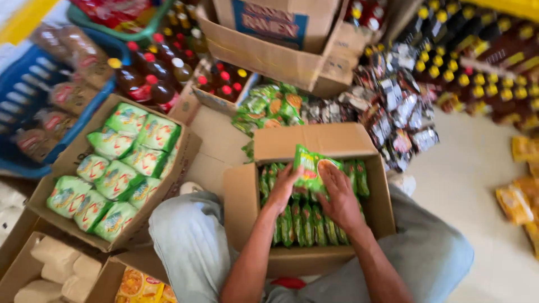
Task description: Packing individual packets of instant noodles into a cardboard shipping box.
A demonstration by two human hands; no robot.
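- The person is sitting on the floor with an open cardboard box (242, 196) resting between the knees, rows of green noodle packets (306, 224) standing on edge inside it.
- The left hand (282, 188) is gripping the left edge of one green packet (312, 167), fingers curled around it, and is holding it just above the rows at the back of the box.
- The right hand (339, 199) is lying flat against the same packet's lower right side, fingers together and spread over it, palm pressing down toward the rows beneath.
- A second open carton (185, 154) is sitting to the left, holding pale green packets (115, 168) lying flat in loose layers.
- Dark bottles with red and yellow caps (151, 73) are standing behind that carton, beside a blue basket (17, 101).
- A heap of green packets (269, 106) and dark packets (393, 118) is lying behind the box on the floor.
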